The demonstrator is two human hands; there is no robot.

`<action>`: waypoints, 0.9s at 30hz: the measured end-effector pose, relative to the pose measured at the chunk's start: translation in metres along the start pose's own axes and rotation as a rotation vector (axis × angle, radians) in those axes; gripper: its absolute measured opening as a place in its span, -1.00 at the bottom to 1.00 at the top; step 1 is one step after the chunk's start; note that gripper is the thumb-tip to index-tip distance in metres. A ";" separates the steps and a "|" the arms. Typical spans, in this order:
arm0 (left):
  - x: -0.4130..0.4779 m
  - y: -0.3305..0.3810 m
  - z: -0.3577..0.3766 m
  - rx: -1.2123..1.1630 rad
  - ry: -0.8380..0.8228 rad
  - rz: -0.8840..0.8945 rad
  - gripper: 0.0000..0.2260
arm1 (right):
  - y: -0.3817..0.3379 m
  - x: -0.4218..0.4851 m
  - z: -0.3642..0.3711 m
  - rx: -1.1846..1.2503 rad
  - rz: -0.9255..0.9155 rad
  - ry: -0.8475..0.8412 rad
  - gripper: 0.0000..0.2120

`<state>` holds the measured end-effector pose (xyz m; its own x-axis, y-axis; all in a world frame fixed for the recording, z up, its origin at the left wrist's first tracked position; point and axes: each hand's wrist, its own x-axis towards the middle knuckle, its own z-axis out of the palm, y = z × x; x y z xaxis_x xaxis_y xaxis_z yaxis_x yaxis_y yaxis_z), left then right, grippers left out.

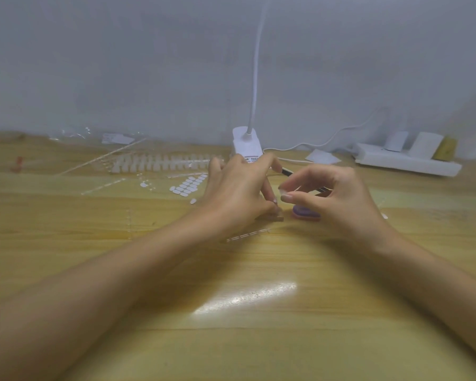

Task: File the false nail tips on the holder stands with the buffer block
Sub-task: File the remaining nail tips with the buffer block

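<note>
Two bare hands meet over the pale wooden desk (259, 339). The left hand (239, 193) curls its grip down, pinching a small brownish holder stand (278, 217) that sits on the desk. The right hand (333, 196) has its grip closed, thumb and forefinger, on a tiny clear false nail tip (283, 191). A purple oval buffer block (305, 213) lies on the desk just beneath that hand. Rows of white nail tips on stands (162, 162) sit farther back beside a white lamp base (246, 144).

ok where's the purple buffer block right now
In the head view the purple buffer block lies on the wooden table just right of centre, under the right hand and beside the left hand.
</note>
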<state>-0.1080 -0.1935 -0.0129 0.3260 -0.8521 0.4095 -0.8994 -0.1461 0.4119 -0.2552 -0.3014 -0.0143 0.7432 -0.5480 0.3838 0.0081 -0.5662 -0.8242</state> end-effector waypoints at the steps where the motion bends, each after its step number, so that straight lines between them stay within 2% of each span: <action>1: 0.000 0.000 0.001 -0.011 0.011 -0.009 -0.51 | 0.000 0.000 0.002 -0.006 -0.004 0.000 -0.93; 7: -0.001 -0.003 0.003 -0.028 0.032 -0.008 -0.48 | 0.003 0.002 0.011 -0.176 -0.101 0.000 -0.90; 14: 0.001 -0.009 0.001 -0.088 -0.014 -0.041 -0.41 | 0.006 0.001 0.014 -0.196 -0.091 0.005 -0.90; 27: 0.005 -0.012 0.000 -0.155 -0.052 -0.081 -0.42 | 0.005 -0.003 0.016 -0.222 -0.080 0.028 -0.97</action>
<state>-0.0958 -0.1959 -0.0161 0.3760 -0.8664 0.3286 -0.8138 -0.1392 0.5642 -0.2468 -0.2925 -0.0262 0.7271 -0.5114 0.4580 -0.0837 -0.7282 -0.6802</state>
